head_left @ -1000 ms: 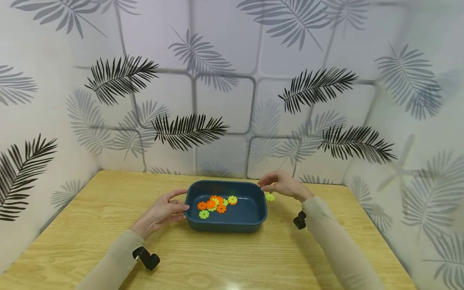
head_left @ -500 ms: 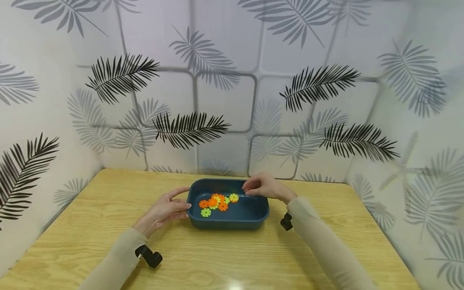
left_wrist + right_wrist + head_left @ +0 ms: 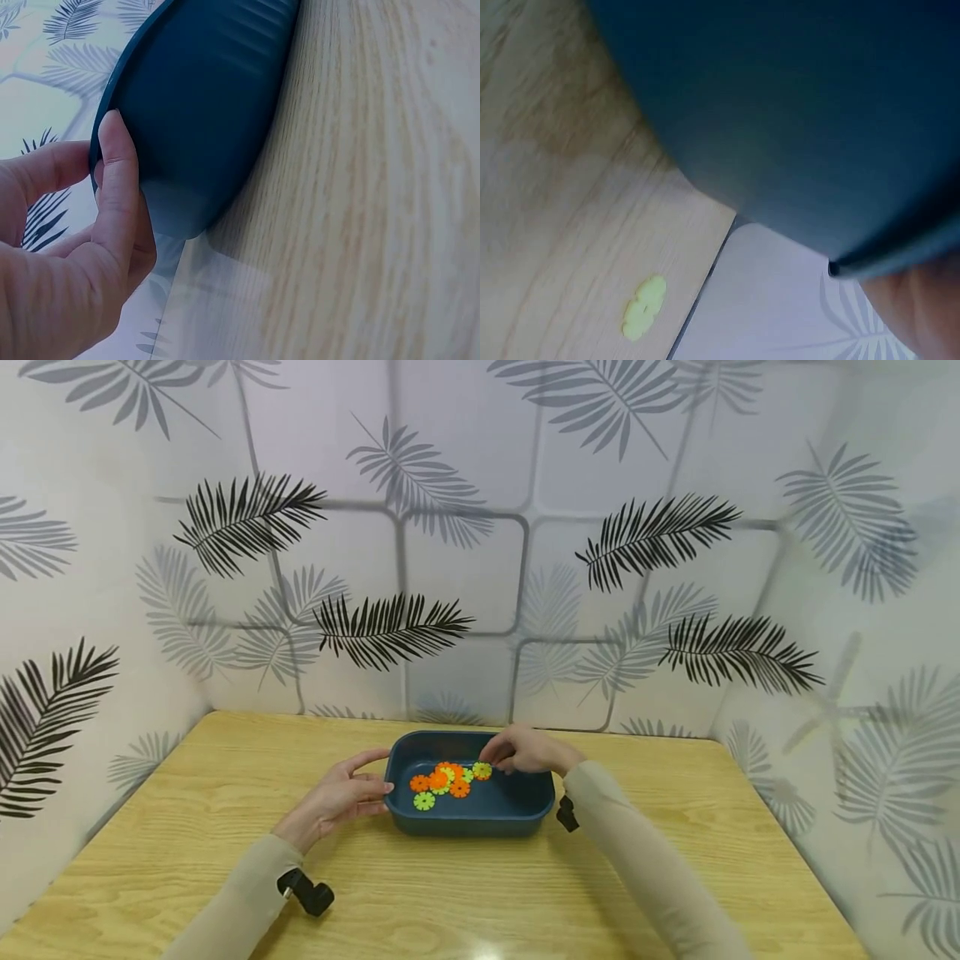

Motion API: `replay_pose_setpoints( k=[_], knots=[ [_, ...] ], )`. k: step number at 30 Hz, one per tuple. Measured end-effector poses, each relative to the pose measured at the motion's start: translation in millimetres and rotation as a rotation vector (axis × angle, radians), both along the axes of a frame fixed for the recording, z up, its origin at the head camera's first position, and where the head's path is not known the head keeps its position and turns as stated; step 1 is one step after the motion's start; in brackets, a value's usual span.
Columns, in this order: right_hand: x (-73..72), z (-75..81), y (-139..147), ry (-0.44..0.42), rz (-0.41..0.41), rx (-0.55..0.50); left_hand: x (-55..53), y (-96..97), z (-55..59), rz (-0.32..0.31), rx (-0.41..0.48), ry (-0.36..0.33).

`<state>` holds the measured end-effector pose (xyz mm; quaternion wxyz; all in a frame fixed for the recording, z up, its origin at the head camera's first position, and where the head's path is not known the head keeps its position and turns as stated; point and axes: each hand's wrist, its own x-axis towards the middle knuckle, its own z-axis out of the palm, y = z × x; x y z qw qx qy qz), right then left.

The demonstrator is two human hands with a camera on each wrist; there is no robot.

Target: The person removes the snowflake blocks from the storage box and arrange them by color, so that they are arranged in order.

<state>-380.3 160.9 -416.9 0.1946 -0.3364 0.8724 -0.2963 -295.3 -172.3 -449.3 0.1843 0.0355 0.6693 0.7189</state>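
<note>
A dark blue plastic bin (image 3: 471, 827) stands on the table, with several orange and yellow-green notched plastic discs, like snowflake building pieces, inside. My left hand (image 3: 341, 795) grips the bin's left end, thumb outside the wall and fingers at the rim (image 3: 100, 112). Reaching over the right end, my right hand (image 3: 527, 750) has curled fingers, its thumb and fingertips at a yellow-green disc (image 3: 482, 770) with some orange showing at its lower edge. An orange disc (image 3: 460, 788) and another yellow-green disc (image 3: 424, 801) lie farther left. In the right wrist view the bin wall hides the fingertips.
One yellow-green disc (image 3: 644, 307) lies on the wooden table (image 3: 480, 902), outside the bin's right end; my right hand and arm hide it in the head view. A leaf-patterned backdrop (image 3: 465, 568) rises behind the table and along both sides.
My right hand has moved left from above the yellow-green disc outside the bin, over the right rim, and down to a disc inside. The left hand keeps its hold on the bin.
</note>
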Motion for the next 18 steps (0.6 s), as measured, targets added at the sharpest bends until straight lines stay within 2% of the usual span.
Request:
replay_pose_setpoints(
  k=[11,18],
  knots=[
    [-1.8,-7.4,-15,0.074,0.069,0.15,2.6,-1.3,2.1,-0.017,0.039,-0.011],
    [-0.8,-15.1,-19,0.114,0.032,0.167,3.2,-1.1,0.8,-0.016,0.039,-0.013]
  ],
)
